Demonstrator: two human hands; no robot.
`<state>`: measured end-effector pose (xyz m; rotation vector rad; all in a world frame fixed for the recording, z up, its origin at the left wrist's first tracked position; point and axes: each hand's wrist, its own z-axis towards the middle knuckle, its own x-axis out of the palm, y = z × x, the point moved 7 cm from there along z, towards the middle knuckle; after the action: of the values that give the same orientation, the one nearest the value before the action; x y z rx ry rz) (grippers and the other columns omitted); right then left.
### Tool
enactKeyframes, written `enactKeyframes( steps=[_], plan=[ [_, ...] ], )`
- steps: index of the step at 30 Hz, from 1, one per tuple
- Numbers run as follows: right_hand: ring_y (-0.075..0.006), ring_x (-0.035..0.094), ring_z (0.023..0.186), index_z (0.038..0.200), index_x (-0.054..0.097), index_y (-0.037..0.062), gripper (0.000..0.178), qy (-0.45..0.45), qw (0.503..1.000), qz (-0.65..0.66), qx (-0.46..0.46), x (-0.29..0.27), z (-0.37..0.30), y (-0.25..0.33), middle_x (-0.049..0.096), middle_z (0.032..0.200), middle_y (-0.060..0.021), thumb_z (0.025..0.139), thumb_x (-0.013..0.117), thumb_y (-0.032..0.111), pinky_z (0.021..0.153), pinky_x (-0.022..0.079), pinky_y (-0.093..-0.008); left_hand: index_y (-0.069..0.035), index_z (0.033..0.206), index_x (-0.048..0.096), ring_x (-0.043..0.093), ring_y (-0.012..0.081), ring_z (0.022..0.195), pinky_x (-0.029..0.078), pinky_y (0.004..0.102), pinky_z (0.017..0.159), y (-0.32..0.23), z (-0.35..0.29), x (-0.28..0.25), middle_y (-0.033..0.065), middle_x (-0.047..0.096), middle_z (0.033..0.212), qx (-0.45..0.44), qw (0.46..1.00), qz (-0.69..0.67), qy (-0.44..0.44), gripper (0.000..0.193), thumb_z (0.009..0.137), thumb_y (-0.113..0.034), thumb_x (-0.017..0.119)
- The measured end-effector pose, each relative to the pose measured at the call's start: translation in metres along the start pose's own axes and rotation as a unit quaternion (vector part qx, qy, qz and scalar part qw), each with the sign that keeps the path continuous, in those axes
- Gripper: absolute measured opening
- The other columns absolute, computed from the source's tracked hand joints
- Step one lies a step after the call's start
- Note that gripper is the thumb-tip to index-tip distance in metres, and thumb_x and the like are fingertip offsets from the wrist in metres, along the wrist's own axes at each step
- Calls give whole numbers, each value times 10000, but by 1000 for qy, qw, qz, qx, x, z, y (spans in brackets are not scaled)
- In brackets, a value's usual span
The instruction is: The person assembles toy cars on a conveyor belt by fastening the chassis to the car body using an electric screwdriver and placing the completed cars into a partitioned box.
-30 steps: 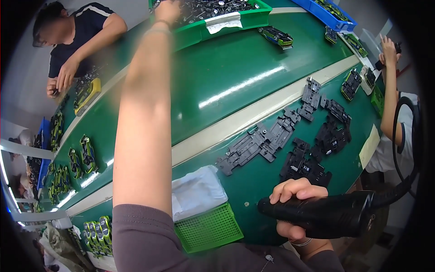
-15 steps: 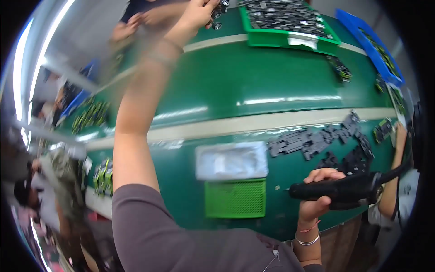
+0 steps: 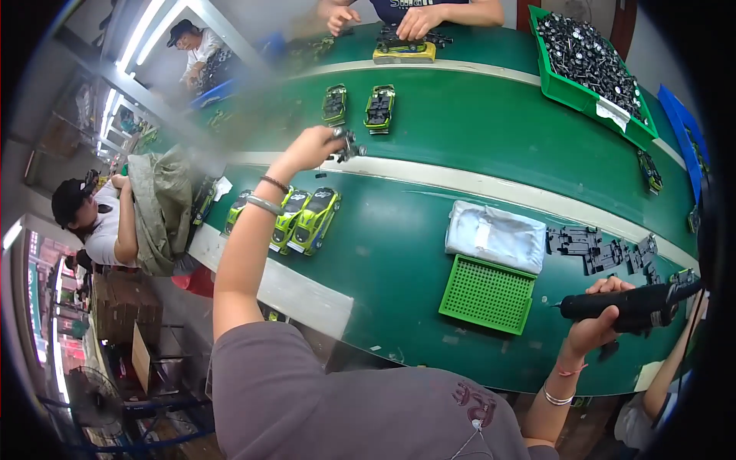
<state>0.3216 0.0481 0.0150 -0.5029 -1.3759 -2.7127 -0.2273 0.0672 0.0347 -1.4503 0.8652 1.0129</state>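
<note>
A left hand [image 3: 311, 149] grips wheeled axles [image 3: 351, 146], green toy cars [image 3: 315, 218] at its six o'clock; the right hand [image 3: 593, 330] clasps a black electric screwdriver [image 3: 641, 303] aimed toward nine.

The 2 arms spread apart in front of the torso [image 3: 368, 414]. The left forearm [image 3: 239, 280], bare, stretches forward and slants a little to the right toward the left wrist [image 3: 270, 195]; the left hand [image 3: 313, 149] points rightward, its fingers bent inward in a closed pinch. The right forearm [image 3: 549, 410] reaches up and outward, with less of its length in sight. The right hand [image 3: 592, 331] is clenched in a wrapping grip, fingers [image 3: 609, 284] curled on the far side and the thumb [image 3: 610, 317] opposite them on the near side.
</note>
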Motion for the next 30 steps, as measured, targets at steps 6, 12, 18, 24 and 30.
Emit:
enactKeyframes(
  steps=[6, 12, 18, 24, 30],
  plan=[
    [-158, 427, 721, 1120, 415, -11, 672, 12, 999, -21, -24, 3, -3, 4, 412, 846, -58, 794, 654, 526, 620, 385, -265, -97, 960, 655, 560, 349, 895, 461, 417, 789, 9, -11, 36, 178, 575, 908, 67, 991, 114, 33, 204, 820, -242, 621],
    [-166, 447, 737, 1117, 415, -9, 638, 14, 1000, -10, -5, 0, -1, 0, 424, 855, -67, 805, 660, 491, 651, 401, -270, -150, 1178, 589, 570, 336, 964, 469, 398, 854, -8, -23, 36, 167, 573, 1031, 62, 988, 107, 90, 446, 753, -225, 701],
    [-151, 489, 795, 1166, 417, -11, 474, 65, 996, -9, 59, 19, 6, 0, 474, 922, -78, 887, 609, 320, 709, 417, -270, -131, 1226, 545, 556, 329, 1018, 457, 384, 900, -21, -34, 28, 173, 571, 1081, 127, 990, 39, 53, 555, 709, -175, 742],
    [-141, 503, 766, 1160, 439, -33, 401, 76, 991, -26, 104, 32, 9, -5, 515, 896, -79, 912, 568, 254, 706, 412, -259, -87, 1118, 587, 551, 318, 996, 452, 391, 874, -20, -34, 27, 147, 582, 1017, 124, 991, 14, 49, 426, 725, -169, 729],
    [-128, 501, 673, 1139, 443, -31, 401, 82, 989, -32, 117, 40, 10, -11, 514, 813, -71, 910, 564, 275, 654, 397, -241, -59, 1106, 583, 522, 316, 1026, 440, 390, 895, -41, -24, 24, 138, 573, 1028, 162, 986, 31, -14, 456, 715, -232, 740]
  ],
)
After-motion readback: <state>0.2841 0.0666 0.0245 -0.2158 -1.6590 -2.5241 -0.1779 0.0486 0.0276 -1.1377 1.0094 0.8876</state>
